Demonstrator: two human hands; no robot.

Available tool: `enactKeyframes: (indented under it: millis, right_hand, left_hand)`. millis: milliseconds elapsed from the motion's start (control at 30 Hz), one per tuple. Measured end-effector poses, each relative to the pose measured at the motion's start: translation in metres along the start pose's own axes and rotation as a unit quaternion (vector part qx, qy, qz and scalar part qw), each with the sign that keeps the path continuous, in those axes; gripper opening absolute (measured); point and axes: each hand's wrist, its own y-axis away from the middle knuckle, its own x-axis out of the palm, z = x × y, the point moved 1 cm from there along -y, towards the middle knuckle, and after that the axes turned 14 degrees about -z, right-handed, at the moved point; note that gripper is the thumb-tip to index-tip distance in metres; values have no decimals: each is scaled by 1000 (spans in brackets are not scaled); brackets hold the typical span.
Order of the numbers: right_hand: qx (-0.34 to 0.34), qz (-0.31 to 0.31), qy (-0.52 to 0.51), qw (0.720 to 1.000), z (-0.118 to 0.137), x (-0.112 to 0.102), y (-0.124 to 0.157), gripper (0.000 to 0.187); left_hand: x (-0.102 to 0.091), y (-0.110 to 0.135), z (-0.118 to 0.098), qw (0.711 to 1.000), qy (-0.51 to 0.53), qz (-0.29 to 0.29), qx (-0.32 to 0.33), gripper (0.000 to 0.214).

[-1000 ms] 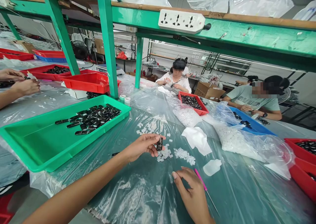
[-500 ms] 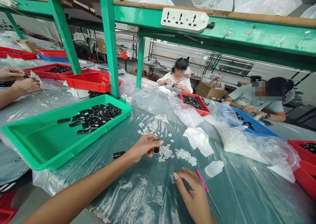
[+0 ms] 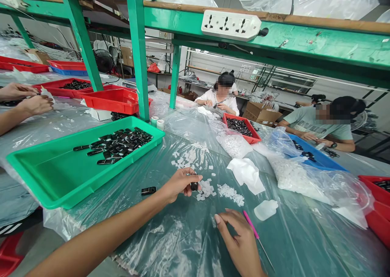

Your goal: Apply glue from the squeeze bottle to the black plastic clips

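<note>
My left hand point(image 3: 182, 184) pinches a small glossy black plastic piece point(image 3: 194, 186) between thumb and fingers, over a pile of flat white pieces point(image 3: 206, 190). My right hand point(image 3: 237, 236) rests low on the plastic-covered table, fingers curled in toward the thumb; a faint clear bit may be at the thumb tip, too small to make out. Just right of that hand lies a thin metal pick with a pink handle point(image 3: 251, 225). A pile of tiny white parts point(image 3: 230, 194) sits beyond it. Another black piece point(image 3: 148, 190) lies left of my left wrist.
A green tray point(image 3: 61, 173) at left holds many black pieces. Right of the piles are a white sheet point(image 3: 245, 175), a translucent bottle point(image 3: 266, 210) and a bag of white parts point(image 3: 292, 175). A green shelf post point(image 3: 137, 57) rises behind. Co-workers sit across and at left.
The view has shifted slightly, moving the scene a little to the right. Both hands keep nearly the same pose, and the black piece stays in my left hand.
</note>
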Motion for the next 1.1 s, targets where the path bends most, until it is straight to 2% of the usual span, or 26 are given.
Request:
enactKeyframes:
  millis: [167, 367, 433, 500, 600, 667, 733, 833, 967, 1033, 1100]
  right_hand:
    - [-6, -1, -14, 1000, 1, 1, -1, 26]
    - [3, 5, -15, 1000, -1, 0, -1, 25]
    - [-1, -5, 1, 1000, -5, -4, -1, 23]
    - [-8, -54, 20, 998, -11, -11, -2, 19]
    - [23, -193, 49, 980, -23, -29, -8, 18]
    - [76, -272, 76, 956, -34, -45, -14, 27]
    - [129, -308, 100, 937, -50, -62, -22, 43]
    - [205, -290, 88, 931, -87, -87, -30, 59]
    - [316, -124, -9, 940, -136, -105, -26, 61]
    - [346, -67, -17, 936, -149, -105, -21, 64]
    - [358, -37, -23, 933, -154, -102, -18, 67]
  left_hand:
    - [3, -2, 9, 998, 55, -4, -21, 35]
    - [9, -7, 27, 973, 204, -75, -74, 22]
    - [9, -7, 29, 966, 231, -83, -83, 16]
    - [9, -7, 30, 962, 243, -82, -90, 13]
    - [9, -7, 30, 961, 244, -81, -99, 12]
    - [9, -8, 32, 961, 243, -81, -103, 13]
    - [10, -8, 33, 960, 245, -85, -105, 12]
    - [13, -7, 36, 957, 257, -88, -103, 10]
    - [16, -3, 36, 952, 283, -73, -94, 8]
    - [17, -1, 36, 942, 319, -63, -83, 7]
    - [18, 0, 36, 928, 364, -55, -65, 6]
